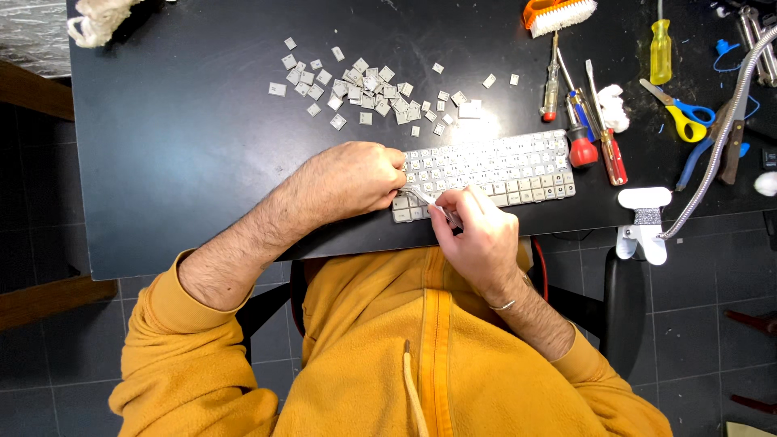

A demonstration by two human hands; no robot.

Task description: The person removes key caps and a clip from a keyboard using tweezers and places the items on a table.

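From the head camera I see a white keyboard (pixel 486 171) lying at the near edge of the black table (pixel 178 137). My left hand (pixel 356 180) rests curled at the keyboard's left end, fingers folded together against the keys; I cannot tell whether it grips anything. My right hand (pixel 477 235) is pinched around a thin tool (pixel 433 206) whose tip touches the near-left keys. Loose keycaps (pixel 364 89) lie scattered farther back. Screwdrivers (pixel 595 121) and scissors (pixel 684 113) sit to the right, with a brush (pixel 558 14) at the far edge.
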